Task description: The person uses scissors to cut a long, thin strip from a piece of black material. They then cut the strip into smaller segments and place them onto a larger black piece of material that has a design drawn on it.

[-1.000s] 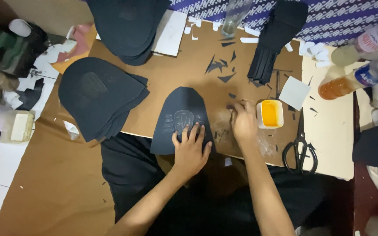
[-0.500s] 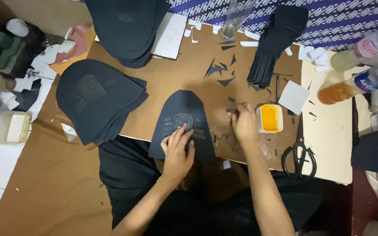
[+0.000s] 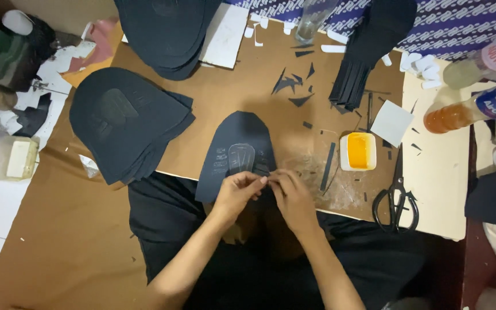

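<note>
A dark arch-shaped cut piece with a pale printed patch lies on the brown board in front of me. My left hand and my right hand meet at its near edge, fingertips pinched together on a small dark strip at that edge. What exactly sits between the fingers is too small to tell. A thin black strip lies just right of my right hand.
A stack of dark arch pieces lies at left, another stack at the back. A small yellow glue tub, black scissors, a bundle of black strips, two bottles and scattered scraps surround the work.
My left hand lifted off the flat piece and moved right; my right hand came in from the right. Both now pinch together at the piece's near edge.
</note>
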